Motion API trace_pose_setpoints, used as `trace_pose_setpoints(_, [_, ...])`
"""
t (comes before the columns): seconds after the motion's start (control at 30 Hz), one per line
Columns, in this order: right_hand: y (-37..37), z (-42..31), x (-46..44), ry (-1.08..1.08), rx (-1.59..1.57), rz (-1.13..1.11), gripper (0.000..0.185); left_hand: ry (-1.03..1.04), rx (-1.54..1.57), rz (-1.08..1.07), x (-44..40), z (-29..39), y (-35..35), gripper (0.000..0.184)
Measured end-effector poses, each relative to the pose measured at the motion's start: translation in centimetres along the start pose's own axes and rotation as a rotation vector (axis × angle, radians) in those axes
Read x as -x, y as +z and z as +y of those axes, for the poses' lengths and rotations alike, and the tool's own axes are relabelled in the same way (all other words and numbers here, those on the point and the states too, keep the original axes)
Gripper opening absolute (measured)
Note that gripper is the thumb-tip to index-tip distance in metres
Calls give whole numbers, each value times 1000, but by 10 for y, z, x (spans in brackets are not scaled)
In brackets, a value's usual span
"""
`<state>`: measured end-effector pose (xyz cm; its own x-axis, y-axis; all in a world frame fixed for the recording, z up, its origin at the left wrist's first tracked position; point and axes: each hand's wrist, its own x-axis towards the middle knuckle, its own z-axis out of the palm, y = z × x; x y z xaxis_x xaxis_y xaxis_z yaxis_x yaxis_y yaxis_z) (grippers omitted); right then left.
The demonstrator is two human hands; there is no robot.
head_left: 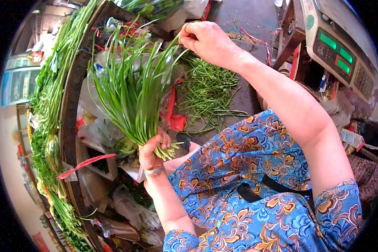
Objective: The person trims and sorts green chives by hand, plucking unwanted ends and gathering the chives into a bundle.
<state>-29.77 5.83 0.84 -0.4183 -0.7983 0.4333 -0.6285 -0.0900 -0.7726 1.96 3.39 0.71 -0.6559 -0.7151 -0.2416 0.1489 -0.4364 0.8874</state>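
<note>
My left hand (154,150) is wrapped round the pale cut ends of a bunch of long green leaves (138,88), which fan out up and to the left. A silver band circles that wrist. My right hand (201,38) is at the top right of the bunch, thumb and fingers pinched together at the tip of a leaf; the exact hold is too small to make out. A heap of loose green stalks and scraps (210,90) lies below my right hand.
Long green vegetables (50,101) line a dark ledge (71,92) on the left. A scale (338,48) with lit green displays stands at the upper right. Red ribbon (177,122) and clear plastic bags (132,206) lie near the bunch.
</note>
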Motion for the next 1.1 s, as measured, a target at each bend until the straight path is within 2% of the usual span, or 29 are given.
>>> trace_pose_setpoints(0.07, [-2,2,1,34,5,-53,19,-1,19,0,0,0,1,32])
trace_pose_setpoints(0.2, [-2,8,11,70,180,-493,25,-17,161,-33,0,1,-2,31])
trace_pose_setpoints(0.27, [0,5,18,44,202,-527,22,-14,181,-21,1,2,1,30])
trace_pose_setpoints(0.33, [7,5,20,-1,223,-516,18,-24,198,-49,0,4,2,32])
trace_pose_setpoints(0.4, [13,3,20,-29,174,-396,14,-25,195,-45,0,6,8,33])
trace_pose_setpoints(0.43, [14,2,18,-53,168,-375,17,-18,209,-44,0,7,12,33])
trace_pose_setpoints(0.53, [11,-5,16,43,309,-467,11,-20,214,-70,-2,8,13,35])
trace_pose_setpoints(0.67, [26,9,21,-63,255,-358,19,-17,220,-107,-2,5,14,35])
trace_pose_setpoints(0.73, [28,4,15,79,365,-529,21,-13,246,-150,-1,3,10,42])
trace_pose_setpoints(0.77, [29,8,16,80,365,-529,21,-43,260,-146,-1,5,9,35])
trace_pose_setpoints(0.83, [34,24,17,-85,226,-444,19,-28,263,-172,0,5,12,37])
trace_pose_setpoints(0.87, [39,35,17,-84,226,-442,19,-13,266,-196,0,5,13,40])
trace_pose_setpoints(0.93, [46,48,15,-322,216,-398,17,-21,273,-198,0,3,8,39])
trace_pose_setpoints(1.07, [40,47,14,-265,203,-376,16,-24,282,-188,3,4,7,38])
trace_pose_setpoints(1.1, [36,43,13,-152,178,-389,16,-25,283,-187,3,4,6,38])
